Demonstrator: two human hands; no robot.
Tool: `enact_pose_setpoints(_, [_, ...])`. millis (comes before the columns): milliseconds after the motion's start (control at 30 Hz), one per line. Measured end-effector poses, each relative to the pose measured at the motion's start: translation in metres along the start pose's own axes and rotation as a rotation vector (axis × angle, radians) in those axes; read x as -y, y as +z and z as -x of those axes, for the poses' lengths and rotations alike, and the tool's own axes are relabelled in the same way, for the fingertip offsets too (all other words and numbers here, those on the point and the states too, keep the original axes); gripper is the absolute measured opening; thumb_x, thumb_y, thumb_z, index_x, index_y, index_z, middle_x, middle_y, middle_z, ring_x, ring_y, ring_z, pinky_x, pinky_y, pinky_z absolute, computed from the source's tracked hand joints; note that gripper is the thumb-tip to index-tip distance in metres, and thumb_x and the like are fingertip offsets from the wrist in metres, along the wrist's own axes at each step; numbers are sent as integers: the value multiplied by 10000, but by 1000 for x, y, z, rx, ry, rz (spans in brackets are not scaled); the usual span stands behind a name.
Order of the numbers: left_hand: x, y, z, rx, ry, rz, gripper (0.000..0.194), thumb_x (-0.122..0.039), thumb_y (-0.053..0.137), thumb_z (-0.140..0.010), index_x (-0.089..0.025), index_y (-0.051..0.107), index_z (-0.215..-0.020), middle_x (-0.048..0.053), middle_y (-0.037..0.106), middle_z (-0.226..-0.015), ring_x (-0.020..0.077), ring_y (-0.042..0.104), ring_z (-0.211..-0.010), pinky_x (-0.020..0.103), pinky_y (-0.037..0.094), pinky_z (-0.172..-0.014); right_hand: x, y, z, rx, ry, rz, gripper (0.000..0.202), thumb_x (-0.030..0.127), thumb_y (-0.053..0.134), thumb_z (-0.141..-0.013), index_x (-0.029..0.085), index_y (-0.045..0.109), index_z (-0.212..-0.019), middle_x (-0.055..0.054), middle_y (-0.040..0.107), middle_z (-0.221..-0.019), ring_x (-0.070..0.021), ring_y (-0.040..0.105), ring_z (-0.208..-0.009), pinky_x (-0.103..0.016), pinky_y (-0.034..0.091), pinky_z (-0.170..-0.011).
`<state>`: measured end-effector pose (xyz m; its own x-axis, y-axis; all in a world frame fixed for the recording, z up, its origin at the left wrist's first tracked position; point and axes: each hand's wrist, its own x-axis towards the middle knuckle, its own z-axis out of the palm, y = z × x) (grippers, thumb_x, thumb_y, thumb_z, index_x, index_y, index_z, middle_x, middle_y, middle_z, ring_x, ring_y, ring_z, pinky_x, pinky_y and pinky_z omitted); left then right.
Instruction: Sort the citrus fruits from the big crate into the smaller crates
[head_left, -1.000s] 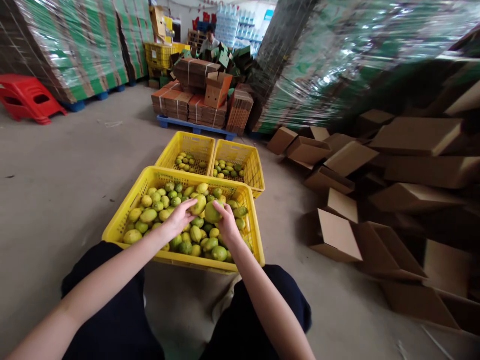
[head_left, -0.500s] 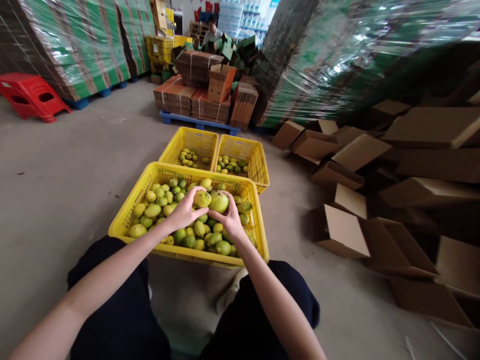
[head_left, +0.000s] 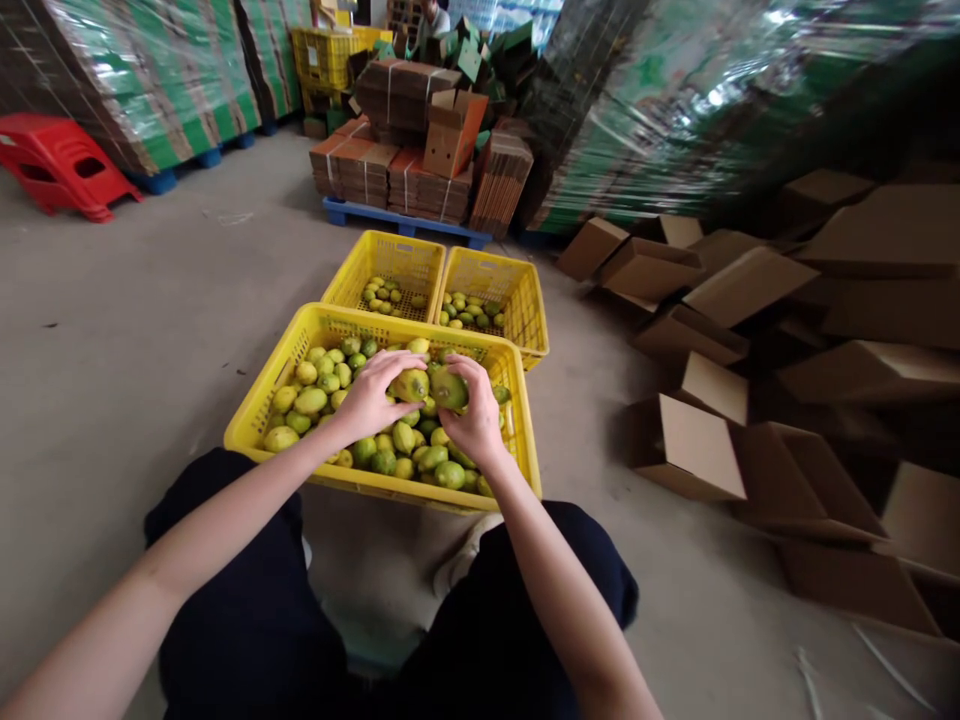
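My left hand [head_left: 377,395] is closed round a yellow-green lemon [head_left: 412,385]. Just beside it, my right hand [head_left: 474,408] grips a greener lemon [head_left: 448,389] between thumb and fingers. Both fruits are held side by side above a large yellow crate [head_left: 352,484] between my knees. Many lemons [head_left: 310,401], from yellow to dark green, fill this crate; the hands hide some of them.
Two smaller-looking yellow crates [head_left: 391,245] [head_left: 534,305] with a few lemons stand behind the large one. Open cardboard boxes [head_left: 697,450] lie heaped on the right. A blue pallet [head_left: 405,223] bears flattened cartons. A red stool [head_left: 64,165] stands left; a person [head_left: 433,25] is at the back.
Both lemons have been turned in my fingers, and the right hand has rotated, now showing more of its back. The view has tilted slightly downward.
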<state>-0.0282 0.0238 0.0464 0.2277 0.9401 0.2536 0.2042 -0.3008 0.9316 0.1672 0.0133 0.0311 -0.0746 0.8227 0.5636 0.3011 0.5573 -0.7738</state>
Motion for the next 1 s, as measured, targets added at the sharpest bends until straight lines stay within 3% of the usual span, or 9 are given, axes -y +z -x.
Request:
enact_pose_setpoints(100, [-2, -2, 1, -42, -78, 14, 466, -320, 938, -548, -223, 743, -960, 86, 707, -1101, 328, 575, -1206, 408, 437, -1070, 10, -8, -5, -16, 216, -181, 587, 166, 849, -585, 286, 614, -1109, -45, 700, -1150, -288, 633, -1138, -463, 480, -1053])
enact_pose_setpoints(200, [4, 4, 4, 41, -313, 148, 431, -520, 884, -603, -169, 722, -795, 52, 678, -773, 268, 675, -870, 324, 540, -782, 15, -11, -8, 72, 532, -450, 554, 349, 908, -560, 264, 632, -1033, 1, 718, -893, -232, 695, -780, -367, 590, -704])
enact_pose_setpoints(300, [12, 14, 6, 84, -649, 435, 553, -697, 660, -787, -151, 725, -857, 46, 645, -624, 186, 639, -594, 272, 508, -558, 14, -5, -8, 109, 870, -666, 444, 570, 814, -659, 237, 610, -871, 30, 641, -623, -164, 582, -435, -275, 441, -380])
enact_pose_setpoints(467, [17, 19, 4, 80, -981, 723, 571, -666, 527, -906, -136, 727, -975, 31, 612, -527, 128, 571, -430, 209, 469, -433, 10, 8, -7, 195, 1125, -732, 457, 609, 689, -791, 170, 672, -917, -42, 706, -682, -145, 548, -386, -266, 398, -335])
enact_pose_setpoints(567, [17, 17, 2, 118, -1033, 751, 598, -673, 471, -929, -132, 722, -954, 20, 583, -494, 116, 531, -386, 196, 438, -384, 9, 10, -7, 230, 1125, -715, 515, 639, 618, -829, 138, 687, -931, -62, 720, -700, -133, 533, -391, -260, 394, -346])
enact_pose_setpoints(633, [18, 16, 3, 112, -982, 755, 575, -677, 507, -910, -142, 713, -946, 23, 604, -535, 119, 552, -420, 203, 462, -415, 7, 11, -6, 189, 1073, -703, 487, 622, 645, -811, 154, 672, -943, -47, 719, -712, -130, 543, -414, -256, 404, -365])
enact_pose_setpoints(733, [18, 16, 5, 42, -761, 751, 468, -625, 696, -815, -183, 680, -969, 38, 689, -747, 146, 662, -650, 235, 553, -617, 3, 12, -4, -5, 883, -634, 443, 542, 782, -703, 226, 650, -986, -11, 725, -834, -167, 659, -616, -274, 531, -502])
enact_pose_setpoints(833, [18, 13, 4, -49, -500, 721, 519, -464, 887, -662, -229, 626, -1044, 26, 687, -1026, 174, 677, -937, 316, 550, -880, 1, 10, -4, -146, 588, -480, 538, 434, 867, -634, 295, 641, -1102, -5, 707, -1102, -216, 695, -969, -351, 603, -816])
enact_pose_setpoints(1000, [14, 7, -1, -124, -347, 730, 635, -319, 966, -531, -223, 587, -1032, 0, 648, -1046, 163, 654, -960, 352, 510, -968, 2, 10, -2, -171, 334, -397, 675, 365, 891, -638, 316, 553, -1221, -45, 648, -1262, -254, 646, -1153, -421, 561, -976])
